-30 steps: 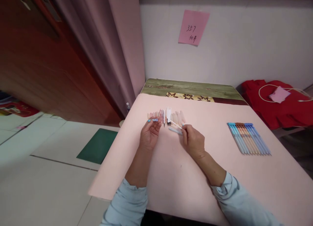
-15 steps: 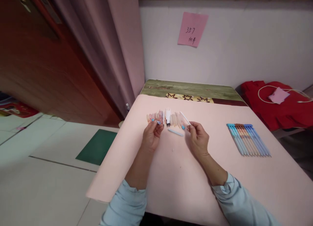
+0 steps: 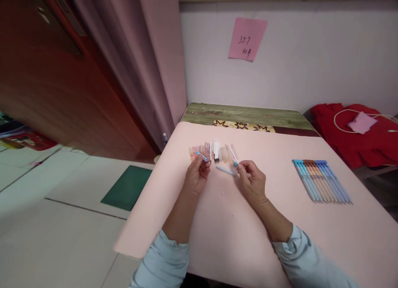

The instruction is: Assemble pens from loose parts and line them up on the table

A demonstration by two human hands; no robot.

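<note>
My left hand (image 3: 196,176) is closed in a pinch around a short blue pen part (image 3: 202,156), held over a row of pink, clear pen parts (image 3: 199,150). My right hand (image 3: 253,180) pinches at the lower end of a slim white pen refill (image 3: 232,152). A small blue pen piece (image 3: 235,164) is at those fingertips; whether it is gripped too, I cannot tell. Between the hands a light blue pen barrel (image 3: 226,170) lies on the table. Behind it are several white refills with dark tips (image 3: 216,149) and several clear grips (image 3: 224,153).
A row of finished-looking pens (image 3: 321,182) with blue and brown tops lies on the right of the pink-covered table (image 3: 236,242). Red cloth (image 3: 338,142) with a cable is beyond it. A pink note (image 3: 248,39) hangs on the wall. A green mat (image 3: 127,188) lies on the floor.
My right hand has shifted slightly left and down, bringing its fingertips and the white refill to the small blue piece. My left hand still holds the blue part. The view has shifted slightly.
</note>
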